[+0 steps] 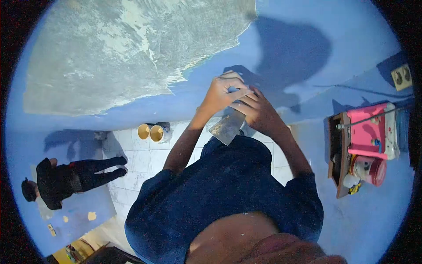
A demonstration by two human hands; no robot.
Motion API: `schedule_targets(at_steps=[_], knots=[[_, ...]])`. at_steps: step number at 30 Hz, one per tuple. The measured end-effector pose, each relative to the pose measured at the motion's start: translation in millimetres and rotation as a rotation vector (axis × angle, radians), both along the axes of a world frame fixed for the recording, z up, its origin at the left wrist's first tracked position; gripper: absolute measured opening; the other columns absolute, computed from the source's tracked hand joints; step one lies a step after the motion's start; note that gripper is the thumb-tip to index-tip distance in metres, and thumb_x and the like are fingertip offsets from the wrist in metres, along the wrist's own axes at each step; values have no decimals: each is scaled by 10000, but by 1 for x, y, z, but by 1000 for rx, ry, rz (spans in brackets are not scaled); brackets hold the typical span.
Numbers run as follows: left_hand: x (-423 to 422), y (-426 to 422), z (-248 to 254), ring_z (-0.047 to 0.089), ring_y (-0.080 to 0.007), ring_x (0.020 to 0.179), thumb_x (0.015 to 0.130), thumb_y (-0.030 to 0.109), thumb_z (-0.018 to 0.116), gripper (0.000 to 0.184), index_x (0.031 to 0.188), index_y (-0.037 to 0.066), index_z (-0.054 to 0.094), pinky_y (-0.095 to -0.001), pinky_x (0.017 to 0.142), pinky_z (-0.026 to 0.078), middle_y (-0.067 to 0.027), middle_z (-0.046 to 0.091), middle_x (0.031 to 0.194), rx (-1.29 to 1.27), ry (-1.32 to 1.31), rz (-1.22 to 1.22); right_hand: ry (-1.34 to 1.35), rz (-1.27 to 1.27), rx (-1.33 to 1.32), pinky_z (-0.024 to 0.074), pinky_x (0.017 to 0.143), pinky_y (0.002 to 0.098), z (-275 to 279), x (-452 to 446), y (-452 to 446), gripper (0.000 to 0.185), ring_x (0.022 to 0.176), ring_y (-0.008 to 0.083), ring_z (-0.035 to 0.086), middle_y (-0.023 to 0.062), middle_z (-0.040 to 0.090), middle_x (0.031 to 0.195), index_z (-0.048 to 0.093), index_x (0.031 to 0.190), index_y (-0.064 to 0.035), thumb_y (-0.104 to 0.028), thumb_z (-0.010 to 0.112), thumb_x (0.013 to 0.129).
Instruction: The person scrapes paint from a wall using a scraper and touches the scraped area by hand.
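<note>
A putty knife with a wide, smeared metal blade (228, 127) hangs below my right hand (259, 109), its handle hidden by the fingers. My right hand is closed around it, and the blade points down towards my shirt. My left hand (225, 92) meets the right fingertips, thumb and fingers bent into a pinch. Whether anything small is between those fingers is hidden. Just beyond both hands is a blue wall (281, 92) with a large grey, rough patch (145, 57) with a ragged edge.
Two round containers (157, 133) stand on the white tiled floor (160, 160) by the wall. To the left is another person (59, 180) in dark clothes. On the right, a wooden shelf (336, 154) carries a pink box (367, 132) and a lidded tub (371, 169), below a wall socket (401, 77).
</note>
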State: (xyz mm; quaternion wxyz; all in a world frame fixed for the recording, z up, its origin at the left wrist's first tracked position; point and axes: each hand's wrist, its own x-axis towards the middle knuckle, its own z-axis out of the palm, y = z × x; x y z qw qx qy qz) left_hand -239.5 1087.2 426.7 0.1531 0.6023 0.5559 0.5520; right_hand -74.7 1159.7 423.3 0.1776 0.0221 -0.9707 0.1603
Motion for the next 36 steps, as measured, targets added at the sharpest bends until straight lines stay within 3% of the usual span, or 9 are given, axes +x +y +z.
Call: schedule_targets(at_steps=[6,9,12,13,16,19,23,29,36], knots=[[5,-4,-20,601,-177,713,724,83,733,69,764,31,714,-287,655,457,-76,642,736,-2,-110,160,148,-13,-308,411,975,437,-18,-3,1,313,1089,339,532,185,577,1052,600,1057,-5,-52,564,750],[-6,-10,-23,582,-124,705,739,36,728,53,791,29,720,-260,663,440,-51,655,739,42,-272,327,70,-148,-660,483,816,403,-11,1,2,272,892,293,603,165,587,910,579,1069,11,-74,549,812],[-16,-20,-24,576,-113,690,751,15,724,32,782,18,717,-251,658,436,-45,655,745,10,-546,397,14,-260,-1265,473,584,330,-5,-5,11,246,614,181,558,94,535,740,518,1102,7,-125,488,897],[-15,-22,-23,563,-97,755,783,39,704,44,766,-1,696,-226,710,425,-55,638,760,-18,-595,429,115,-234,-1487,382,450,264,-1,-11,9,229,473,89,433,27,458,648,435,1103,-9,-168,451,939],[-17,-16,-28,568,-108,756,835,115,680,126,830,-11,686,-239,746,439,-52,635,778,-30,-820,496,180,-143,-1469,369,423,263,-20,-22,19,229,447,92,400,43,449,659,378,1062,-22,-176,483,930],[-10,-13,-20,570,-126,754,891,202,630,244,920,-38,663,-269,779,455,-60,632,806,79,-1083,390,212,-35,-1679,397,440,274,0,-26,16,248,461,112,446,83,502,713,367,1049,-20,-172,517,922],[-6,-9,-6,576,-143,787,933,274,566,349,978,-65,639,-302,802,465,-84,633,841,70,-1140,360,262,-28,-1639,430,468,291,-1,-31,12,256,503,148,529,150,579,829,391,1105,-14,-215,460,962],[-9,-7,-11,597,-155,806,899,210,617,278,971,-56,648,-295,810,470,-89,649,867,76,-999,340,279,-245,-1578,390,432,251,5,-24,3,347,466,96,455,79,537,753,445,1175,8,-284,369,1003],[-10,2,-11,588,-116,750,857,127,655,158,902,-21,686,-241,745,456,-89,676,828,73,-1148,350,218,-207,-1706,356,404,243,-13,-14,11,295,450,85,432,74,538,742,515,1091,16,-239,466,952]])
